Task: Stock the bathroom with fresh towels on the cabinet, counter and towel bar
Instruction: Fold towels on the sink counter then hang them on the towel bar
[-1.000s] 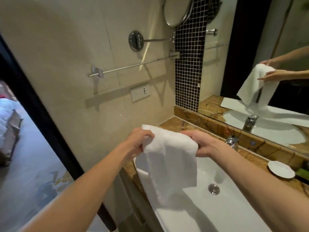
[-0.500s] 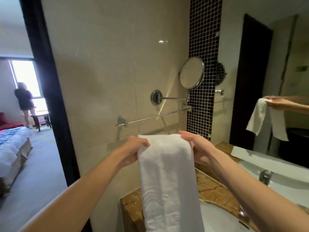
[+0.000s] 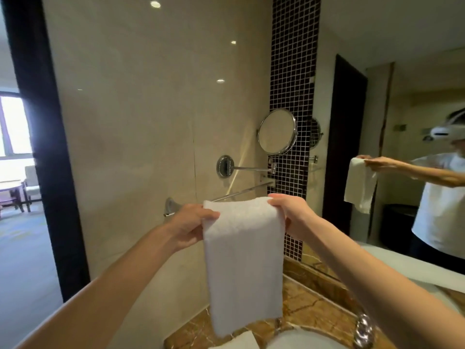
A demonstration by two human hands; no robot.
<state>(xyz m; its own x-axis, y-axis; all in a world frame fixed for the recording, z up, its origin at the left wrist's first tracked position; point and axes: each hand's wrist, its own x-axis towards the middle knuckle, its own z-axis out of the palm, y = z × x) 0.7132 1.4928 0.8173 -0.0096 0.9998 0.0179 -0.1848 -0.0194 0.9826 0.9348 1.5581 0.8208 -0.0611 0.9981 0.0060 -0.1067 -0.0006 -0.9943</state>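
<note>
- Nearest me, the brown marble counter (image 3: 314, 313) is carrying a white sink basin (image 3: 302, 340) and a chrome faucet (image 3: 363, 331). A flat white piece (image 3: 236, 340) is lying left of the basin. It may be a towel already set out, but I am not able to tell.
- Above the counter, the person's left hand (image 3: 191, 227) and right hand (image 3: 292, 215) are each gripping one end of the folded top edge of a white hand towel (image 3: 241, 260), with their fingers curled round it. The towel is hanging as a long, flat strip, and its lower end is dangling over the counter's edge.
- Just behind the towel's top edge, the chrome towel bar (image 3: 241, 191) is running along the wall, and nothing is hanging on the stretch I can see. To my eye the draping is only being lined up and has not been done yet.
- No cabinet is showing from here, so I cannot judge that part.
- Further along the wall, a round magnifying mirror (image 3: 277, 131) is sticking out on its swing arm, beside a strip of black mosaic tiles (image 3: 292, 71) set into glossy beige wall.
- The big wall mirror (image 3: 402, 109) is reflecting the person holding the towel.
- Far left, a dark-framed doorway (image 3: 37, 147) is opening onto a bright room with a chair (image 3: 31, 182).
</note>
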